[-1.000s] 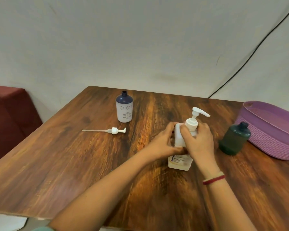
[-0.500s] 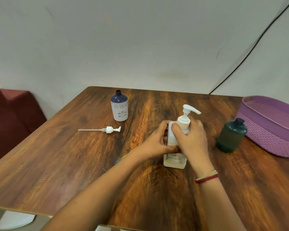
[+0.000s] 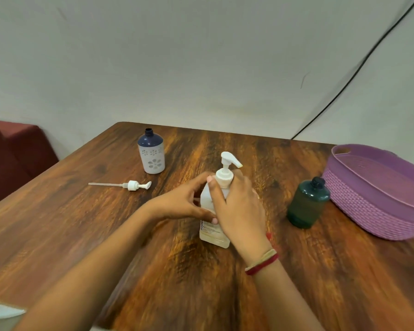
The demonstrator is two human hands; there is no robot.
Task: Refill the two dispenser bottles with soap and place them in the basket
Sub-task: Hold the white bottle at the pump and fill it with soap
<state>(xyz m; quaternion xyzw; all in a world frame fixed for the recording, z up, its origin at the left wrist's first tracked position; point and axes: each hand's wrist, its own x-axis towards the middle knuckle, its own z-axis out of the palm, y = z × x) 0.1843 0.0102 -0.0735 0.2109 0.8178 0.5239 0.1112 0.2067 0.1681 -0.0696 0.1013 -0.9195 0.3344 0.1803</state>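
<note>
One soap bottle (image 3: pixel 213 232) upright on table (image 3: pixel 81 235): body gripped by left hand (image 3: pixel 184 204), pump collar pinched by right hand (image 3: pixel 239 206). Two dispenser bottles: blue-white bottle (image 3: pixel 151 154) beyond left hand, green bottle (image 3: pixel 307 204) right of right hand. One loose pump (image 3: pixel 132 185) left of left hand. One basket (image 3: pixel 378 192) further right.

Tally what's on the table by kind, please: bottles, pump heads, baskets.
Bottles: 3 (navy-and-white flowered plastic bottle, dark green plastic bottle, clear soap bottle)
White plastic pump heads: 2 (loose pump head, fitted pump head)
Baskets: 1 (purple woven-pattern plastic basket)
Total: 6
</note>
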